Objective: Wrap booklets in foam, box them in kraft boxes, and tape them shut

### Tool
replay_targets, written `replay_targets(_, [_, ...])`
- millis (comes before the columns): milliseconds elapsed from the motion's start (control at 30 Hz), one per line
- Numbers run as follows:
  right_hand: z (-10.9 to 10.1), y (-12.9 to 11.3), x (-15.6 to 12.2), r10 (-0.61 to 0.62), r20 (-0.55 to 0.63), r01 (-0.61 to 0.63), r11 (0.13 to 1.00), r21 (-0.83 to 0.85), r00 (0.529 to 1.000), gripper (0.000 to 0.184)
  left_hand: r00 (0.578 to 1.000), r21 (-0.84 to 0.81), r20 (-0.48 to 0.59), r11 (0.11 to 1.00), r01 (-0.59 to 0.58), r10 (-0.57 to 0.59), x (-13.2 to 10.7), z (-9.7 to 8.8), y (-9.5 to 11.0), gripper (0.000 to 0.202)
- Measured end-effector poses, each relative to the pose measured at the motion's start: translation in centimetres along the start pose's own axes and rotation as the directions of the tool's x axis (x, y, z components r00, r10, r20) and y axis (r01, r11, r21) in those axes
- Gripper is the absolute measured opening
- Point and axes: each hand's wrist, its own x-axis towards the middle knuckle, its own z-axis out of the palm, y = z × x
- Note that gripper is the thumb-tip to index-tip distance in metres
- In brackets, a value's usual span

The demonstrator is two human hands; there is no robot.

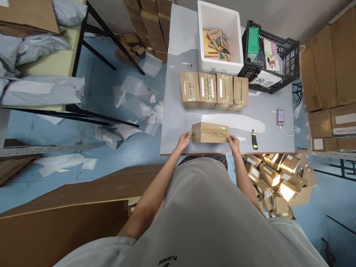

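Observation:
A small brown cardboard box (210,138) lies lengthwise near the front edge of the grey table, shiny tape running along its top. My left hand (184,140) has its fingers pinched together at the box's left end. At the opposite end, my right hand (233,143) pinches the lower right corner. Any loose tape between the fingers is too small to make out. To the right of that hand lies a yellow and black box cutter (254,139). Behind the box is a white paper strip (236,121), partly covered by it.
Several taped boxes (208,91) stand in a row farther back. Behind them are a white foam bin (222,66) and a black crate (292,61) with booklets. A phone (280,117) lies at right on its cable. Boxes (274,178) are heaped beside the table; a large carton (83,185) stands left.

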Motion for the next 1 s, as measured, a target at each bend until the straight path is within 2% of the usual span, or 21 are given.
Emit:
replay_targets(133, [-2.5, -0.5, 0.7, 0.002, -0.131, -0.008, 0.999, -0.05, 0.991, 0.06, 0.995, -0.017, 0.089, 0.999, -0.034, 0.035, -0.7, 1.8, 0.6, 0.051])
replay_targets(233, [-3.4, -2.1, 0.2, -0.054, -0.183, 0.045, 0.998, -0.054, 0.982, 0.067, 0.984, -0.041, 0.165, 0.997, -0.067, 0.073, -1.5, 3.2, 1.6, 0.051])
replay_targets(367, [-2.7, -5.1, -1.9, -0.175, -0.038, 0.175, 0.985, -0.001, 0.984, 0.072, 0.961, -0.081, 0.245, 0.99, -0.111, 0.128, -2.6, 5.2, 3.6, 0.051])
replay_targets(500, [-1.1, -7.3, -3.9, -0.171, 0.008, 0.171, 0.985, -0.007, 0.985, 0.073, 0.934, -0.097, 0.284, 0.976, -0.196, 0.216, -3.9, 5.9, 5.4, 0.055])
replay_targets(600, [-0.1, -7.9, -5.1, -0.185, 0.048, 0.185, 0.983, -0.003, 0.982, 0.068, 0.932, -0.073, 0.242, 0.963, -0.26, 0.27, -4.7, 4.5, 6.0, 0.059])
replay_targets(700, [1.2, -7.8, -6.2, -0.193, 0.141, 0.184, 0.98, 0.074, 0.971, 0.066, 0.937, -0.015, 0.16, 0.95, -0.311, 0.309, -5.2, 1.8, 5.9, 0.061])
replay_targets(833, [3.4, -7.3, -7.5, -0.18, 0.232, 0.152, 0.979, 0.134, 0.956, 0.066, 0.953, 0.046, 0.097, 0.955, -0.292, 0.286, -5.5, -1.2, 5.0, 0.06])
replay_targets(900, [4.1, -6.9, -7.8, -0.189, 0.245, 0.156, 0.976, 0.15, 0.951, 0.065, 0.963, 0.04, 0.09, 0.966, -0.257, 0.252, -5.6, -1.9, 4.4, 0.063])
replay_targets(1000, [4.4, -6.5, -7.7, -0.208, 0.26, 0.166, 0.971, 0.172, 0.943, 0.067, 0.97, 0.032, 0.076, 0.972, -0.233, 0.23, -5.7, -2.0, 3.9, 0.066])
